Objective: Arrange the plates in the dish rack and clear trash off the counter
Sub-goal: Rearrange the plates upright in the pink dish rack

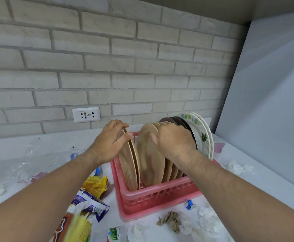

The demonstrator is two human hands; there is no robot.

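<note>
A pink plastic dish rack (153, 199) stands on the white counter and holds several plates on edge. My left hand (109, 142) pinches the top rim of the nearest tan plate (127, 170) at the rack's left end. My right hand (174, 142) grips the tops of the tan plates (149, 161) in the middle of the row. Behind them stand dark plates (186, 124) and white plates with green print (203, 137). Snack wrappers (93, 194), a brown crumpled paper (171, 221) and white tissue wads (207, 219) lie around the rack.
The brick wall with a power socket (86, 114) runs behind the counter. A pale panel (268, 102) closes the right side. Clear plastic film (34, 161) lies at the left. A small carton (114, 234) and an orange-yellow packet (73, 227) sit at the near edge.
</note>
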